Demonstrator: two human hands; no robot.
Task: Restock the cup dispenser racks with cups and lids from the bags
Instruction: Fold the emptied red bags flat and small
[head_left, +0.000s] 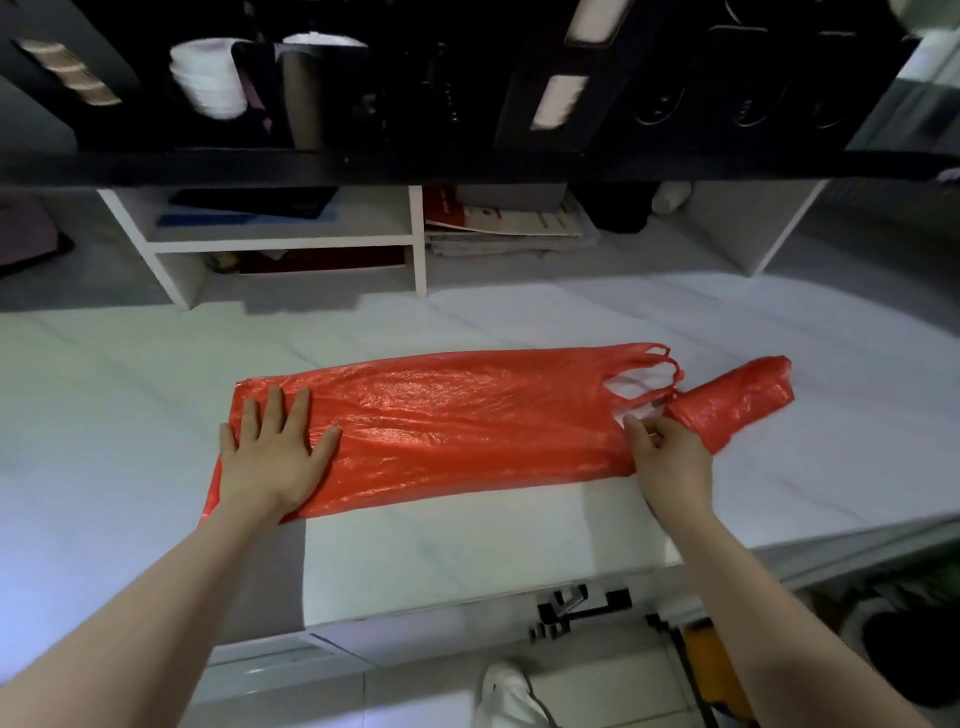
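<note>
Red plastic bag (457, 421) lies flattened (glossy, wrinkled).

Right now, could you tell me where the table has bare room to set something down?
Bare table lies left of the flat red bag, behind it to the white shelf unit. Crowded where the right hand pinches it beside the rolled bag.

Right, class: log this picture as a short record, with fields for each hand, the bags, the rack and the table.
left hand: flat, pressing the left end of the flat red bag
right hand: pinching that bag near its handles
second red bag: bunched, right of the handles
rack: black, overhead, white stacks in left slots
table: white
</note>
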